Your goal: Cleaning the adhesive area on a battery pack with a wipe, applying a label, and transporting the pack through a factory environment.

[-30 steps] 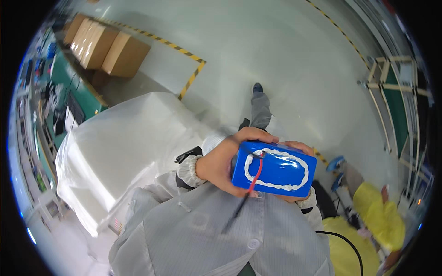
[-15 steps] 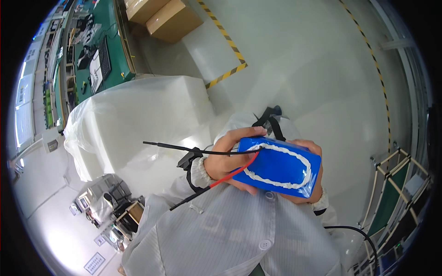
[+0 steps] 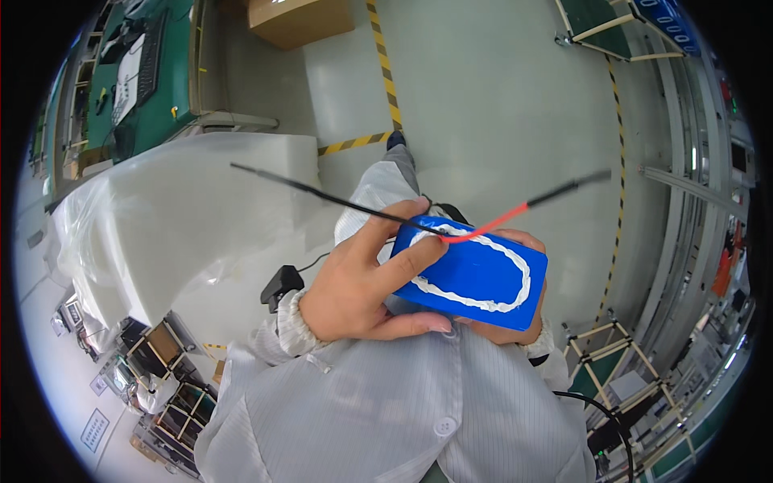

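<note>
A blue rectangular battery pack [image 3: 475, 278] is held in front of my body, with a loop of white paste [image 3: 515, 302] on its upper face. A black wire [image 3: 322, 195] and a red wire [image 3: 499, 219] with a black end leave the pack near its left end. My left hand [image 3: 366, 282] grips that left end, with one finger on the top face beside the wire roots. Around the right end and underside wraps my right hand [image 3: 515, 334], mostly hidden by the pack.
A large block under clear plastic sheeting [image 3: 185, 209] stands at the left. Behind it is a green workbench [image 3: 161, 105] with a keyboard [image 3: 149, 64]. A cardboard box [image 3: 298, 20] sits far off. Tube-frame racks [image 3: 596, 354] stand at the right; yellow-black tape [image 3: 386, 80] marks the floor.
The red wire has swung from lower left to upper right. My left hand has shifted, laying a finger on the pack's top by the wires. The surroundings have turned as I stepped.
</note>
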`<state>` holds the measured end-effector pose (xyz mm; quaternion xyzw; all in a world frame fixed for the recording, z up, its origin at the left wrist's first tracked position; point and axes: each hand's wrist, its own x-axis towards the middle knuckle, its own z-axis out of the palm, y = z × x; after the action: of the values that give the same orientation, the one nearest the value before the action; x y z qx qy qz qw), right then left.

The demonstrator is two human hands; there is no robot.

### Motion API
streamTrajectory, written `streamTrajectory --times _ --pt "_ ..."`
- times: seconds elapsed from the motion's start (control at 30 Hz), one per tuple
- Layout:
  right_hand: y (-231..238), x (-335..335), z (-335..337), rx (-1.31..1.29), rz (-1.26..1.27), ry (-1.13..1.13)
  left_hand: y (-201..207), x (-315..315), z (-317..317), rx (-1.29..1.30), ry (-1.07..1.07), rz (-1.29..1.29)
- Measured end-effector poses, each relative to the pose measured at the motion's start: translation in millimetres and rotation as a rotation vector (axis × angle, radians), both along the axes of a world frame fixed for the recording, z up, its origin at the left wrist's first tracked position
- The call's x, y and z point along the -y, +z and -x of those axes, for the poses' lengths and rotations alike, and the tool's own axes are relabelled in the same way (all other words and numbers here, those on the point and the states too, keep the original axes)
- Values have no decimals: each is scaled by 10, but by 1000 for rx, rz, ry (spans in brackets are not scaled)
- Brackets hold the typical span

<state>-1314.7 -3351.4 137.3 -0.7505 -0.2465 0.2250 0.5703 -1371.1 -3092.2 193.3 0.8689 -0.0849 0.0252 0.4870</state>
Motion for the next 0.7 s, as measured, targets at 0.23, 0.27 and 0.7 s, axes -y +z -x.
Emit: streamTrajectory --times 0.23,0.27,0.7 --pt "97 -558 -849 -43 45 7 262 -603 -950 -120 -32 -63" --pt "125 -655 -1008 -31 50 11 286 -680 -1104 -130 -32 -88" --pt "78 -1151 -2622 -9 -78 -2 174 -1004 -2668 39 52 -61"
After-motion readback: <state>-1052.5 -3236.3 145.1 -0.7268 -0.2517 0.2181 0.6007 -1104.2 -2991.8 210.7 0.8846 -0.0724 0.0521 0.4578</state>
